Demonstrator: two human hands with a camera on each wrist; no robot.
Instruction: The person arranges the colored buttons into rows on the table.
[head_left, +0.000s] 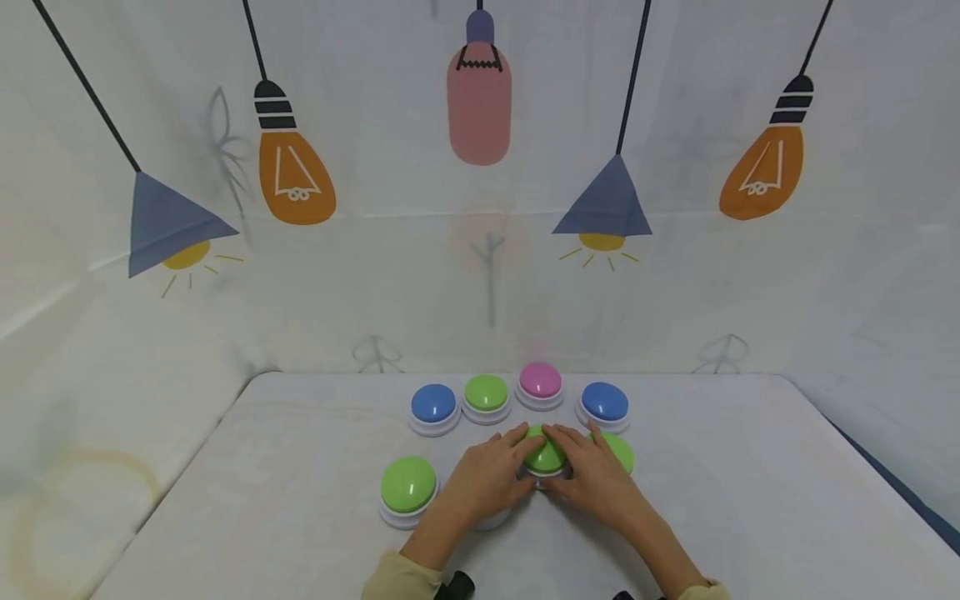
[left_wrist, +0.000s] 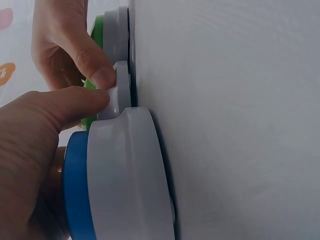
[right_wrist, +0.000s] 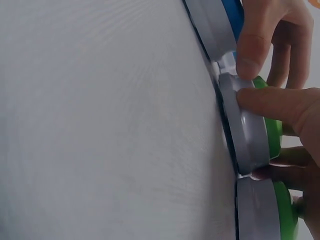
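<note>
Both hands grip a push button with a green dome (head_left: pixel 545 454) and white base, one from each side. My left hand (head_left: pixel 487 473) has its fingers over the far left edge and its thumb at the near side. From the right, my right hand (head_left: pixel 597 479) holds it the same way. In the right wrist view, both thumbs touch the white base (right_wrist: pixel 245 125). Under the left hand, a blue-domed button (left_wrist: pixel 77 185) is mostly hidden in the head view. Beside the right hand, another green button (head_left: pixel 621 452) is partly covered.
A back row holds a blue button (head_left: pixel 433 403), a green button (head_left: pixel 486 392), a pink button (head_left: pixel 540 380) and another blue button (head_left: pixel 604 402). At the left stands a green button (head_left: pixel 408 485). All are on a white table (head_left: pixel 750 467) before a lamp-printed cloth (head_left: pixel 405 275).
</note>
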